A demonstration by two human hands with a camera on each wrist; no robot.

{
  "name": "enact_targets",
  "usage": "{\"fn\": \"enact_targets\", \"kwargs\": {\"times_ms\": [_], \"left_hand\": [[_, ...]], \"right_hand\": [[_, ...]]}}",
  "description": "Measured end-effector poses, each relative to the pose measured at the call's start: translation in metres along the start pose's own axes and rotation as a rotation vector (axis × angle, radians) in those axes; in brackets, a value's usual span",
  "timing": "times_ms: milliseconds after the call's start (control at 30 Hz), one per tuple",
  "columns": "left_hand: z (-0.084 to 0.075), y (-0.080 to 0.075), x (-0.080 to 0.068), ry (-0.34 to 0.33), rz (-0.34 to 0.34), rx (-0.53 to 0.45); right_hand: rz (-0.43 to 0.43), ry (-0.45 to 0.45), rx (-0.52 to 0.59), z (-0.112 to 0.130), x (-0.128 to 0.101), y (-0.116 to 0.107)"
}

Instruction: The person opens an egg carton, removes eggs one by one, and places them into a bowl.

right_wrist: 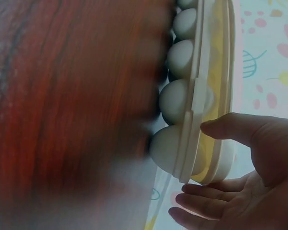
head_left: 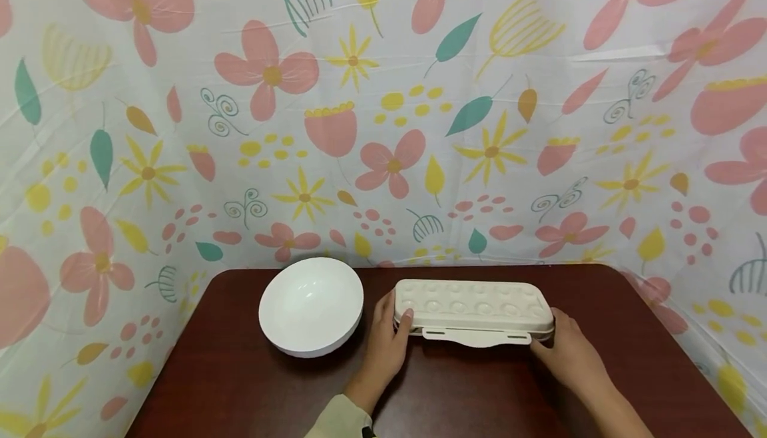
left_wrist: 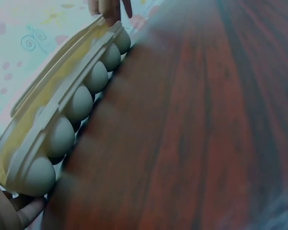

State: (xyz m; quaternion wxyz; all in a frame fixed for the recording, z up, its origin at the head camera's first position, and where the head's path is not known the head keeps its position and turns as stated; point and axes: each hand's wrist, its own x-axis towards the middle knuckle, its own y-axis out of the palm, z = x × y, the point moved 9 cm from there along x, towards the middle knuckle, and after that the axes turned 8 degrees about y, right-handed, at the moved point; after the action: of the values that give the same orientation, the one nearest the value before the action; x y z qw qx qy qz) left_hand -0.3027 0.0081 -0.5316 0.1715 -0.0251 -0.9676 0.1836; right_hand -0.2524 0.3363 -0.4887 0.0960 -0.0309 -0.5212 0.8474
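Observation:
A long cream egg box (head_left: 473,305) with a closed, dimpled lid sits on the table. A slotted latch flap (head_left: 476,338) sticks out along its front. In both wrist views a row of rounded, pale egg-shaped bulges (left_wrist: 80,103) shows below its rim. My left hand (head_left: 386,345) holds the box's left end, thumb at the front corner and fingers along the side. The right end is held by my right hand (head_left: 572,351); in the right wrist view its thumb (right_wrist: 225,127) presses the box's side, while the other fingers reach round the end.
A white bowl (head_left: 311,305) stands to the left of the egg box, close to my left hand. Dark reddish-brown wood makes up the table (head_left: 455,398). Behind its back edge hangs a flower-patterned cloth (head_left: 383,92).

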Motion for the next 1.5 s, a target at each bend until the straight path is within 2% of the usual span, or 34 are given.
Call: {"fn": "enact_targets", "kwargs": {"times_ms": [133,300,500,700,800,1033,1167,1333,1500], "left_hand": [[-0.002,0.001,-0.003,-0.011,0.002,0.014],[-0.008,-0.001,-0.002,0.009,-0.010,0.003],[-0.018,-0.007,0.003,0.069,-0.036,0.029],[-0.021,-0.007,0.005,0.068,-0.023,0.023],[-0.022,-0.007,0.006,0.075,-0.025,0.016],[-0.026,-0.011,0.012,0.080,-0.060,0.003],[-0.025,-0.011,0.016,0.081,-0.070,0.009],[-0.026,-0.012,0.022,0.090,-0.096,0.003],[-0.028,-0.014,0.026,0.079,-0.118,-0.018]], "right_hand": [[-0.001,-0.010,0.054,-0.001,-0.001,-0.001],[0.004,0.019,0.119,-0.003,-0.001,-0.005],[-0.058,0.060,0.197,-0.003,0.001,-0.012],[-0.111,0.094,0.302,-0.006,0.002,-0.014],[-0.121,0.125,0.313,-0.009,0.002,-0.014],[-0.110,0.140,0.326,-0.010,0.007,-0.011],[-0.101,0.184,0.347,-0.012,0.008,-0.009],[-0.123,0.236,0.414,-0.015,0.010,-0.010],[-0.080,0.275,0.501,-0.019,0.012,-0.006]]}}
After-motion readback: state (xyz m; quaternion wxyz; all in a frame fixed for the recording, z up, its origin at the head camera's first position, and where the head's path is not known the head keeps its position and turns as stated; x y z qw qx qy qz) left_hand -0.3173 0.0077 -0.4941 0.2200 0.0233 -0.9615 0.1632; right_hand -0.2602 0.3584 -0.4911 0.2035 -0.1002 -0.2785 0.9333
